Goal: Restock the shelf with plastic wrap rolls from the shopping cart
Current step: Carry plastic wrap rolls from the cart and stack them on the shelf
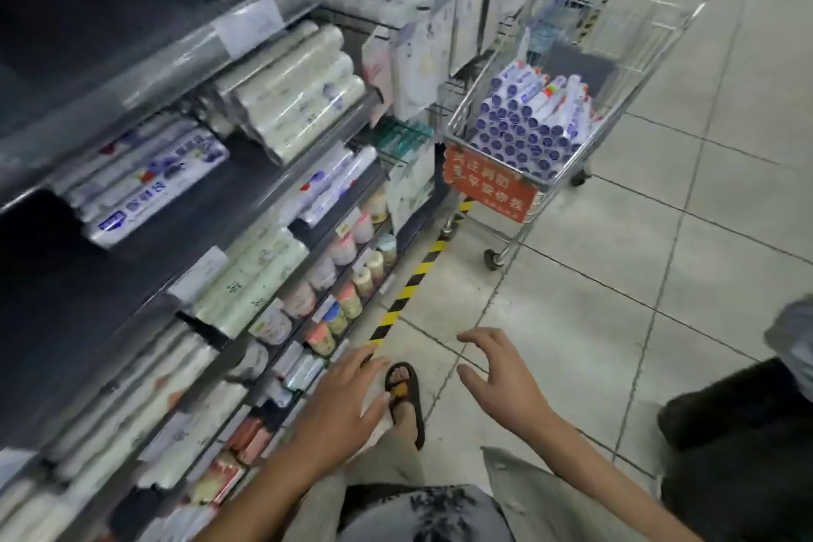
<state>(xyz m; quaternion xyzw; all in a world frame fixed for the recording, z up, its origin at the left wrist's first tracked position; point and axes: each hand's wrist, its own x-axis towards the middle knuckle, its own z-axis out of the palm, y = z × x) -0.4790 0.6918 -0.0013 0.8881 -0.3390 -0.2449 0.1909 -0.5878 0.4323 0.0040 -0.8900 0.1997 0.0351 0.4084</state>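
A wire shopping cart (616, 70) stands ahead on the tiled floor, loaded with several white plastic wrap rolls (534, 119) whose purple ends face me. On my left runs the dark shelf (264, 185); matching white and blue rolls (145, 185) lie on its middle level with bare dark space beside them. My left hand (341, 403) and my right hand (506, 378) are both out in front of me, low over the floor. Their fingers are spread and hold nothing. Both hands are well short of the cart.
Pale green rolls (290, 97) and other wraps fill neighbouring shelf levels, with small jars (347, 299) lower down. Yellow-black tape (413, 282) marks the floor along the shelf base. A red sign (490, 187) hangs on the cart's front. A dark object (739, 444) lies at the right.
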